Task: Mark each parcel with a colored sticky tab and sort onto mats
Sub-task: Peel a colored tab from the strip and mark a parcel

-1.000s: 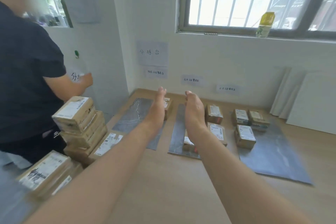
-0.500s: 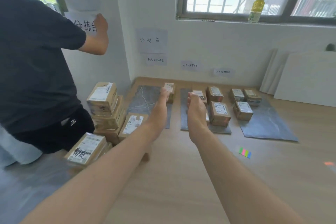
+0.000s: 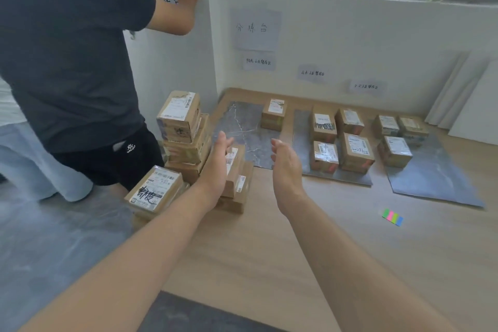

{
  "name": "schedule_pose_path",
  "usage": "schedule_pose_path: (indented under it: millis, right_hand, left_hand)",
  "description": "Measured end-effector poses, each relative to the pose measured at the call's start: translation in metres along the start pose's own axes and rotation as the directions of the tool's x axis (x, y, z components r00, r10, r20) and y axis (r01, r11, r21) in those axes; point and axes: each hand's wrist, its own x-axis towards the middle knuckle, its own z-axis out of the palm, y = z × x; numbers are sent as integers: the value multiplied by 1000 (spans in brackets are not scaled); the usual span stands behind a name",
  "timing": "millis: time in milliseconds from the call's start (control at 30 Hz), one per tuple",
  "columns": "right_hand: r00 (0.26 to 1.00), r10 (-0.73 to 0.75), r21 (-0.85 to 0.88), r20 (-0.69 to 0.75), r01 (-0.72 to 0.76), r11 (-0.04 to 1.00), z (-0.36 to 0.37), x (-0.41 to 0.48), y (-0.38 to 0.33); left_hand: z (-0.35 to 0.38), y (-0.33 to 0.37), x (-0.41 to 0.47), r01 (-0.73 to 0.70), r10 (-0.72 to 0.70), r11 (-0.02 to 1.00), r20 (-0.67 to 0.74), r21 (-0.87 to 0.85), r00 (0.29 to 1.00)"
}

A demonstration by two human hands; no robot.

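With fingers loose and holding nothing, the left hand [image 3: 215, 167] and right hand [image 3: 285, 170] might knock the tall parcel stack [image 3: 182, 118] over

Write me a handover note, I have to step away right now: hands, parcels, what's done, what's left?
Left hand: open, empty, in front of the unsorted stack.
Right hand: open, empty.
Done: one parcel on the left mat, four on the middle mat, three on the right mat.
Left: tab and sort the stack beside the left mat. The sticky tabs lie on the floor, to the right of both hands.
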Motion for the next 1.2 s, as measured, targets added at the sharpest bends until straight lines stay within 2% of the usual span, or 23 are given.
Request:
schedule_pose_path:
  millis: [167, 333, 533, 667, 900, 1100, 1200]
  right_hand:
    - [998, 50, -6, 49, -50, 999, 24, 14, 32]
    - [989, 139, 1, 51, -139, 990, 49, 32, 58]
    - [976, 217, -77, -4, -216, 973, 86, 53, 96]
    - [962, 270, -152, -40, -273, 950, 107, 61, 120]
    - [934, 346, -147, -86, -356, 923, 118, 72, 137]
    - [939, 325, -134, -111, -338, 932, 122, 76, 144]
    - [934, 330, -134, -135, -347, 928, 122, 76, 148]
  left_hand:
    - [-30, -33, 15, 84, -81, 995, -40, 60, 996]
    - [-53, -65, 46, 153, -152, 987, -50, 36, 987]
    - [-66, -102, 73, 152, -148, 986, -63, 66, 987]
    - [-76, -143, 98, 280, -275, 959, -92, 42, 957]
    - [-84, -143, 107, 278, -279, 960, -71, -28, 958]
    - [-91, -153, 116, 289, -299, 950, -78, -116, 951]
    - [-93, -158, 120, 319, -324, 946, -93, -66, 942]
